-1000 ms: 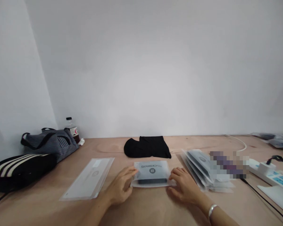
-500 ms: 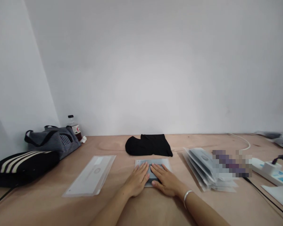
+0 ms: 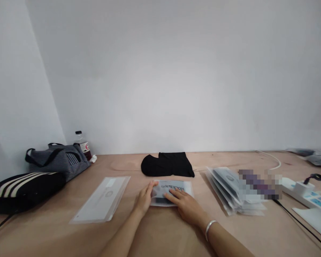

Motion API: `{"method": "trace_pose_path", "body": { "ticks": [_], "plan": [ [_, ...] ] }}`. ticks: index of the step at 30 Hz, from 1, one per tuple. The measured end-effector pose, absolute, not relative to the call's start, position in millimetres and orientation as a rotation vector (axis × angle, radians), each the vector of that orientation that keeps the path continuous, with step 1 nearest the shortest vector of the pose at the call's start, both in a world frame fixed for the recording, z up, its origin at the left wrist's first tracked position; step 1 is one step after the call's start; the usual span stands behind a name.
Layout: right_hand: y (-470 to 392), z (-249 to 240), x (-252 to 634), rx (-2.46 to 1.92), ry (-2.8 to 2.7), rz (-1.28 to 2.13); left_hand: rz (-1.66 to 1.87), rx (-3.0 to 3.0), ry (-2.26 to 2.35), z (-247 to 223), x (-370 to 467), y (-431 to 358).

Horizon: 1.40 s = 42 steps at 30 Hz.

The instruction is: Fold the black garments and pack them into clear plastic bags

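On the table (image 3: 160, 235), straight before me, lies a zip bag (image 3: 160, 200), with my right hand (image 3: 188, 207) on top and my left hand (image 3: 144, 200) at its left edge. Behind it, near the wall (image 3: 160, 89), is a folded fabric piece (image 3: 167, 165). To my left lies a flat zip bag (image 3: 103, 201); farther left, a pouch (image 3: 40, 191) sits before a tote bag (image 3: 57, 160), with a bottle (image 3: 83, 146) and crumpled tissue (image 3: 93, 159) at the tote's right. To my right is a fanned stack of zip bags (image 3: 227, 189), then a power strip (image 3: 317, 201) holding a plug adapter (image 3: 302, 189), and a sheet (image 3: 312, 222) nearer me.
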State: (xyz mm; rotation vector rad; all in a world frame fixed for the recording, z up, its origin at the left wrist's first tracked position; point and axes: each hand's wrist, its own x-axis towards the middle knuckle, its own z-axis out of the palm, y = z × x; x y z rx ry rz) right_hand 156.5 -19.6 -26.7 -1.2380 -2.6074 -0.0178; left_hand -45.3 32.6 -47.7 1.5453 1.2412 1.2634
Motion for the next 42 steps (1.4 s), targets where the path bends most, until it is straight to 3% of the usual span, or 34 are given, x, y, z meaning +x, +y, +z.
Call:
{"method": "trace_pose_path", "body": {
  "ticks": [8, 12, 20, 28, 33, 42],
  "plan": [
    [-16.8, 1.2, 177.8, -1.505, -2.169, -0.783, 1.341, 1.492, 1.311, -54.7, -47.7, 38.3],
    [-13.4, 34.1, 214.9, -1.888, -1.696, -0.949, 1.299, 1.55, 1.346, -49.9, -45.2, 33.2],
    [-6.7, 19.6, 256.6, -2.42, -1.716, -0.409, 1.199, 1.698, 1.408, -41.3, -42.2, 26.6],
    [0.9, 21.6, 234.1, -2.17, -1.738, -0.515, 1.084, 2.037, 1.468, -38.9, -39.2, 30.3],
    [19.4, 9.6, 197.1, -1.749, -2.205, -0.085, 0.653, 2.542, 1.652, -31.9, -46.7, 50.8],
    [54.1, -35.1, 183.8, -1.847, -2.224, 0.129, 0.409, 2.481, 1.751, -37.9, -47.7, 77.0]
  ]
}}
